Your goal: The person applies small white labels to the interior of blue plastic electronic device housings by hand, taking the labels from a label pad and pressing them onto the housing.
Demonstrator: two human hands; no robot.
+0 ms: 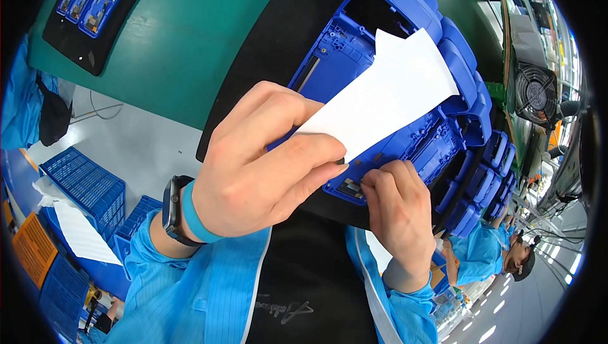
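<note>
My left hand (pixel 259 160), with a watch and a teal band at the wrist, pinches a white sheet (pixel 396 91) by its lower end. A small dark bit shows at the fingertips. The sheet hangs over blue plastic housings (pixel 345 56) and hides part of them. My right hand (pixel 399 208) is closed, thumb and fingers pressed together at the near edge of a blue housing, beside a small silvery part (pixel 348 187). What those fingers hold, if anything, is hidden. The housings lie on a black mat (pixel 269 40) and have ribs and screw posts inside.
More blue housings with parts (pixel 101 2) lie on a black strip at the far left of the green table (pixel 196 21). Blue crates (pixel 85 186) stand at left. A black fan (pixel 535 87) is at right. Another person (pixel 475 252) in blue works at lower right.
</note>
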